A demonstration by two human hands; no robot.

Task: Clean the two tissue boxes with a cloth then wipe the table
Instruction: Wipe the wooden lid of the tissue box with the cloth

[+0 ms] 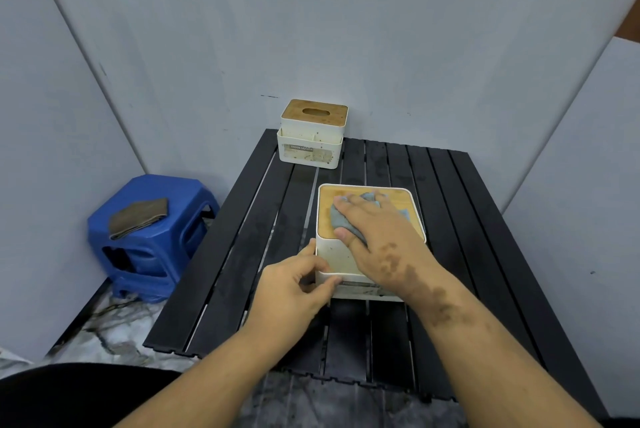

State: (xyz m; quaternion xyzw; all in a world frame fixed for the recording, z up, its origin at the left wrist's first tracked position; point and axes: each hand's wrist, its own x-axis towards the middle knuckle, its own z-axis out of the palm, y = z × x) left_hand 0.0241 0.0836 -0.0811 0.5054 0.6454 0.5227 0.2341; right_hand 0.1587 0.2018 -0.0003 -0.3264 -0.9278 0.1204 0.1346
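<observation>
A white tissue box with a wooden lid [329, 216] stands in the middle of the black slatted table [467, 227]. My right hand [374, 237] lies flat on its lid and presses a grey-blue cloth [341, 221] against the wood. My left hand [298, 285] grips the box's near-left corner, thumb and fingers curled round the rim. A second white tissue box with a wooden lid [311, 135] stands at the table's far edge, its front speckled with dirt.
A blue plastic stool [149, 237] stands left of the table with a folded brown cloth [138, 218] on its seat. Grey panels wall in the table behind and on both sides. Marbled floor shows at the lower left.
</observation>
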